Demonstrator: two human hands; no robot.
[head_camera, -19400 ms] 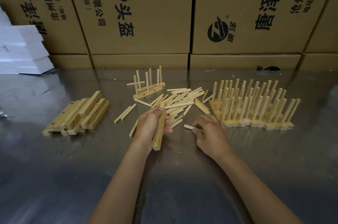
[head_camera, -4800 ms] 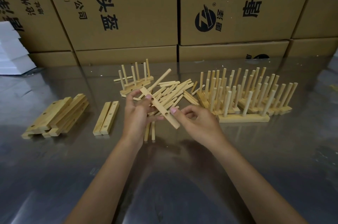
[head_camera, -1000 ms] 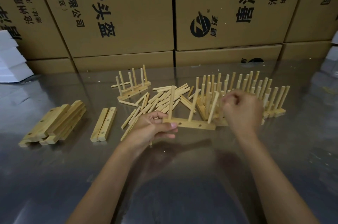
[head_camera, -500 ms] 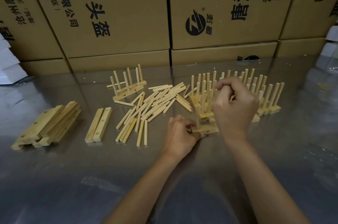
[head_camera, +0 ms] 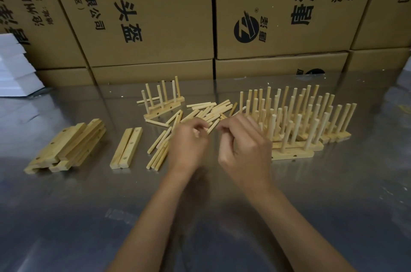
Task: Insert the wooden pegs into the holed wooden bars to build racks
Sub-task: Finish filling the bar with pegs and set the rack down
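Pegs (head_camera: 200, 114) partly hidden behind both curled hands; grip unclear.

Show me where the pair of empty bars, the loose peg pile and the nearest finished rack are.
Pair of empty bars (head_camera: 126, 148), head view, on the right bar's top face.
Loose peg pile (head_camera: 206, 111), head view, mid-pile.
Nearest finished rack (head_camera: 293, 155), head view, on its base bar.
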